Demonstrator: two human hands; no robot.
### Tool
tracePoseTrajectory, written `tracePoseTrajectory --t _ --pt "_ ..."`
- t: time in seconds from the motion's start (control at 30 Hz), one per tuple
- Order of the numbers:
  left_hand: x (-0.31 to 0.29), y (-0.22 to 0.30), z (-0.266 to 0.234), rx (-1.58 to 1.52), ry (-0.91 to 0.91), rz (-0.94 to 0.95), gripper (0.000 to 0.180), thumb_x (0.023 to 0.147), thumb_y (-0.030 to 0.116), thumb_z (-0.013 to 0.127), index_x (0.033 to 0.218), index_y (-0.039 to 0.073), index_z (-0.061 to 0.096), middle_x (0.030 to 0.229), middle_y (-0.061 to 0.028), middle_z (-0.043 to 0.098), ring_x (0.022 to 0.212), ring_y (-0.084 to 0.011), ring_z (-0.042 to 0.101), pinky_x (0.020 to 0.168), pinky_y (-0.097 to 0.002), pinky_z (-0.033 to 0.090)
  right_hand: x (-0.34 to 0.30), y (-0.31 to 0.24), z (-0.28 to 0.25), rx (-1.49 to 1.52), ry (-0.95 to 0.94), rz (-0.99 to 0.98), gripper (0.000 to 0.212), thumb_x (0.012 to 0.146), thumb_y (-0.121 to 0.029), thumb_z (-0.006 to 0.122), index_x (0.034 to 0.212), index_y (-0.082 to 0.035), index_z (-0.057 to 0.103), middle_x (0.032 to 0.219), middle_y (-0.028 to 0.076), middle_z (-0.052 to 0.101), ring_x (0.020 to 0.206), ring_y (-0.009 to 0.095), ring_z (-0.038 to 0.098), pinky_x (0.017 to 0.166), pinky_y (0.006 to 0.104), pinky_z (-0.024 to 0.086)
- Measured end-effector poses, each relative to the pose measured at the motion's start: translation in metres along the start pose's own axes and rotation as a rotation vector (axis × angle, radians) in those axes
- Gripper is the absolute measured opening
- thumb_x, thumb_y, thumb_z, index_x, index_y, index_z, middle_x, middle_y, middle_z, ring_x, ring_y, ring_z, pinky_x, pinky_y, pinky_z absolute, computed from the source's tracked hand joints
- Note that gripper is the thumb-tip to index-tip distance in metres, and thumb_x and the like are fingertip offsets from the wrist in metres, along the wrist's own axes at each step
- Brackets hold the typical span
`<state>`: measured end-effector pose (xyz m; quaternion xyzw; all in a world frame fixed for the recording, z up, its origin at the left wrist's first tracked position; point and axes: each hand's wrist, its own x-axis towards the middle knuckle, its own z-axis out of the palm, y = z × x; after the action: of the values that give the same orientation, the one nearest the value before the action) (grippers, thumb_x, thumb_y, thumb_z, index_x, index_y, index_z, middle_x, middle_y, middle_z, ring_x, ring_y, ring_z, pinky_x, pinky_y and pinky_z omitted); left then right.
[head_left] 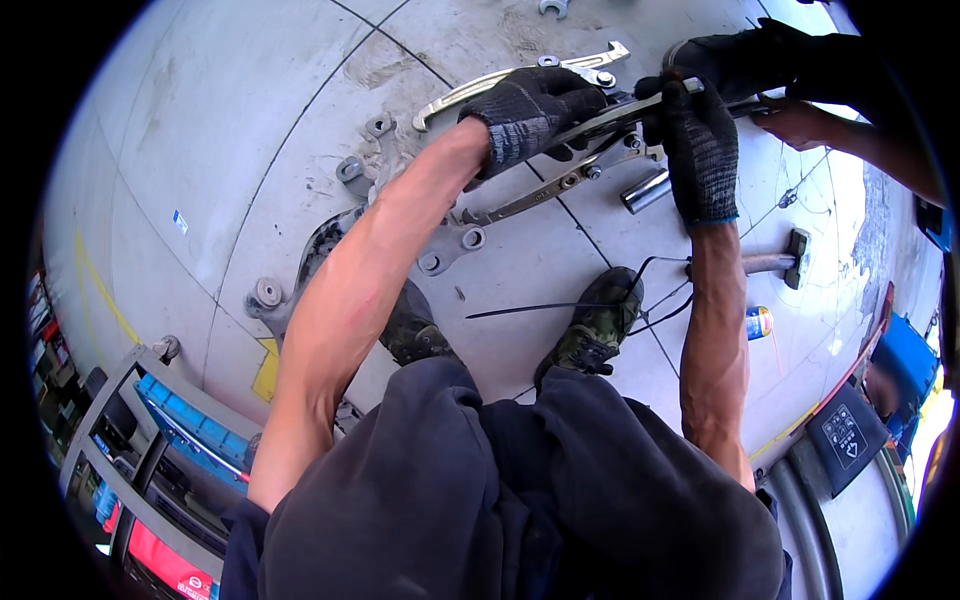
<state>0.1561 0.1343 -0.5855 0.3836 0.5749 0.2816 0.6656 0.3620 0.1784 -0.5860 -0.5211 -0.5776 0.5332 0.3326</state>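
Note:
A metal puller with long hooked arms is in front of me at the top of the view. My left hand [530, 115], in a black and grey knit glove, is closed round the near end of one puller arm [615, 118]. My right hand [702, 150], gloved alike, grips the other end of that arm, which slants up to the right. A second puller arm [472, 92] lies beyond my left hand, and a third puller arm [540, 196] is below it. A shiny steel socket [646, 190] lies on the floor beside my right wrist.
Another person's bare hand [800, 124] reaches in at the right, near a dark shoe [725, 58]. A hammer [797, 260] and a small can [760, 322] lie right. Grey linkage parts [268, 292] lie left; a tool cart [190, 400] stands lower left.

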Motion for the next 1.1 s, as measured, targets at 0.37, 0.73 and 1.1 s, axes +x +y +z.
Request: tracePoseTrajectory --t 0.37,0.73,1.1 --pt "0.014 -0.018 -0.004 0.1 0.101 0.102 0.039 0.1 0.033 0.062 0.126 0.003 0.066 0.108 -0.0132 0.074 0.094 -0.0219 0.071 0.087 -0.0354 0.057 -0.005 0.006 -0.008 -0.137 0.051 -0.094 0.034 0.105 -0.029 0.058 0.126 -0.004 0.066 0.088 0.007 0.072 0.071 0.011 0.059 0.061 0.0262 0.047" --pt "0.019 -0.02 -0.01 0.021 0.023 0.062 0.039 0.102 0.031 0.063 0.127 0.002 0.065 0.102 -0.0085 0.073 0.089 -0.0149 0.07 0.078 -0.0307 0.058 0.004 -0.013 -0.021 -0.071 0.086 -0.004 0.046 0.107 -0.043 0.05 0.125 -0.003 0.062 0.095 0.013 0.074 0.089 0.019 0.073 0.074 0.0296 0.057" --pt "0.017 -0.02 -0.013 0.016 0.054 0.04 0.046 0.1 0.037 0.066 0.129 0.002 0.064 0.109 -0.01 0.073 0.087 -0.0168 0.072 0.077 -0.03 0.059 0.009 -0.01 -0.021 0.001 0.062 0.006 0.041 0.106 -0.037 0.054 0.125 -0.002 0.063 0.094 0.013 0.073 0.086 0.018 0.071 0.073 0.0293 0.057"
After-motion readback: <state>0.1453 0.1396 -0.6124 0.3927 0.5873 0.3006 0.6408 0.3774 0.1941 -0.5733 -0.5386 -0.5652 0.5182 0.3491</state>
